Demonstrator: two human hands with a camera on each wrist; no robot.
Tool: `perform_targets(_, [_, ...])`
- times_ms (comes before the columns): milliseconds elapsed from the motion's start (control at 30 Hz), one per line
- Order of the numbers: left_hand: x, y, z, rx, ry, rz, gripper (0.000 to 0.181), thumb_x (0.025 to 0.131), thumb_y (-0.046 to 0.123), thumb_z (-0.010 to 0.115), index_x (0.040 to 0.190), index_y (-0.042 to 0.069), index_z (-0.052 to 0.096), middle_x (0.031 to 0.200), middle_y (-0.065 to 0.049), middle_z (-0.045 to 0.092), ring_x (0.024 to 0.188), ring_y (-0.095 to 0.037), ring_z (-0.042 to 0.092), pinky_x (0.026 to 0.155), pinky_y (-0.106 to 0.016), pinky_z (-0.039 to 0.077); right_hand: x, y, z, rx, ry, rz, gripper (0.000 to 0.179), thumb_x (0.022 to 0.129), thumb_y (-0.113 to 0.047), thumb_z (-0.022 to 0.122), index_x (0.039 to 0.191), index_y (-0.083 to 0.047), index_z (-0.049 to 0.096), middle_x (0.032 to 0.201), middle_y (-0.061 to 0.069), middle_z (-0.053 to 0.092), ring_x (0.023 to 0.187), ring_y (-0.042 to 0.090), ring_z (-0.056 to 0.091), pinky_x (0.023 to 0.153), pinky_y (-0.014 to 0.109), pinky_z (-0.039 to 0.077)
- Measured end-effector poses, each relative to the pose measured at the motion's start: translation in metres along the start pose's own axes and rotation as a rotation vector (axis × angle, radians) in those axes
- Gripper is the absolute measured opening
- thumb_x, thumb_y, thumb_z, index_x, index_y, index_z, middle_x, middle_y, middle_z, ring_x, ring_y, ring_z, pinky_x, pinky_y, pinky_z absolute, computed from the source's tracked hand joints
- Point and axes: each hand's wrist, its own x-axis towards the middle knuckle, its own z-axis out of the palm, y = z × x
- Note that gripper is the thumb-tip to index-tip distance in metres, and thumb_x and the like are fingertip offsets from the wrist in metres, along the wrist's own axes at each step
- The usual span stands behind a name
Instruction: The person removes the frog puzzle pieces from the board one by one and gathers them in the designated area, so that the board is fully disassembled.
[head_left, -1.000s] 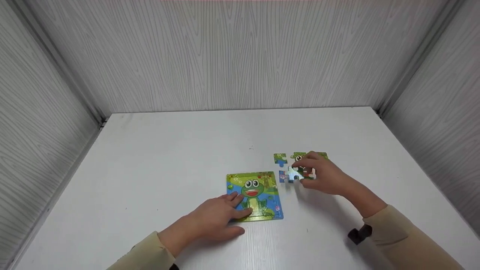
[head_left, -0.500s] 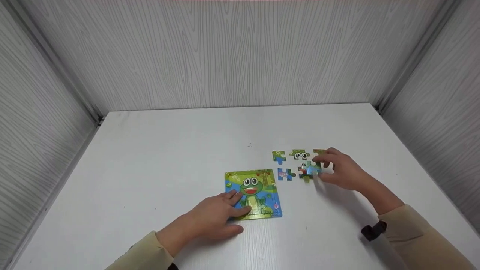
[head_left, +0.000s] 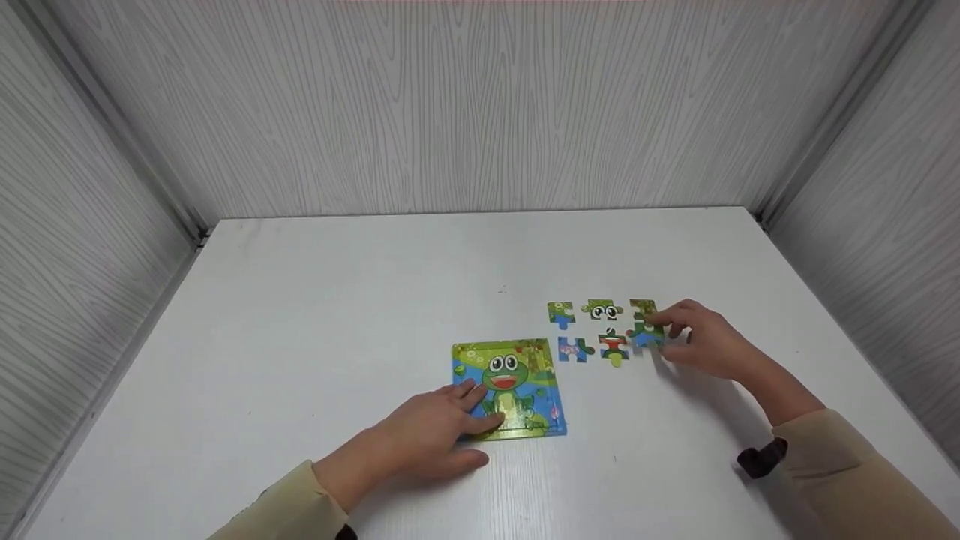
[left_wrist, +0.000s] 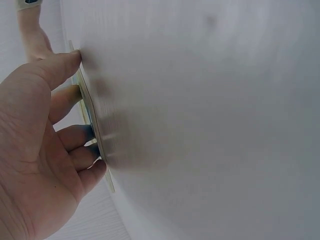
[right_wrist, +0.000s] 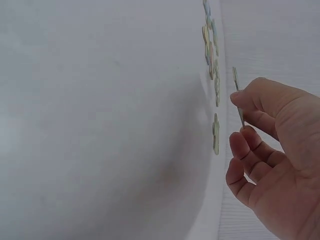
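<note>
Three pale wood-grained walls frame the desk (head_left: pixel 337 300): left (head_left: pixel 82 300), back (head_left: pixel 480 105) and right (head_left: pixel 870 202). At the left, a beige sleeve (head_left: pixel 289 504) leads to the left hand (head_left: pixel 431 433), which lies with fingers outstretched on the lower left part of a square board (head_left: pixel 521 382), its thumb just off the near edge. The board lies flat near the middle of the desk and carries a printed smiling green frog on blue and yellow-green.

Just beyond the board's right side, loose puzzle pieces lie in two rows. Leftmost are a green-and-blue piece (head_left: pixel 559 314) with its tab toward the person and, below it, a blue-and-pink piece (head_left: pixel 571 349) near the board's corner. Next come the eyes piece (head_left: pixel 601 310) and, nearer the person, the red mouth piece (head_left: pixel 613 347). Farther right is a green-and-brown corner piece (head_left: pixel 643 306).

The right hand (head_left: pixel 709 341) pinches a green-and-blue piece (head_left: pixel 646 334) between thumb and fingertips; the right wrist view shows it raised off the desk. Rightmost are a dark wrist device (head_left: pixel 763 458) and the other beige sleeve (head_left: pixel 847 457).
</note>
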Motion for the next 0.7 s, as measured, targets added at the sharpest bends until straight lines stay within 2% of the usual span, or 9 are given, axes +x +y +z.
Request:
perform_targets(233, [-0.001,0.000,-0.001,-0.002,0.004,0.004,0.057,0.104,0.051,0.059,0.157,0.032,0.055,0.167,-0.014,0.039,0.157,-0.033,0.032,0.124,-0.049,0.034,-0.003,0.007,0.002,0.025,-0.046,0.054,0.045,0.090,-0.006,0.073,0.135,-0.005,0.070,0.121,0.010,0.058,0.100,0.025,0.057,0.070,0.032,0.052])
perform_targets(467, [-0.002,0.000,0.000,-0.009,0.000,0.005,0.057,0.104,0.052,0.059,0.157,0.032,0.055,0.167,-0.014,0.039,0.157,-0.033,0.032,0.123,-0.050,0.034,-0.007,0.011,0.003,0.004,-0.080,0.065,0.042,0.091,-0.009,0.076,0.133,-0.006,0.071,0.118,0.009,0.059,0.101,0.025,0.056,0.079,0.037,0.051])
perform_targets(700, [0.000,-0.002,0.002,-0.007,0.000,-0.009,0.058,0.103,0.056,0.058,0.158,0.036,0.053,0.168,-0.011,0.038,0.158,-0.032,0.031,0.124,-0.050,0.034,-0.006,0.012,0.000,0.008,-0.089,0.097,0.045,0.090,-0.009,0.075,0.135,-0.007,0.070,0.121,0.010,0.059,0.105,0.027,0.055,0.087,0.042,0.050])
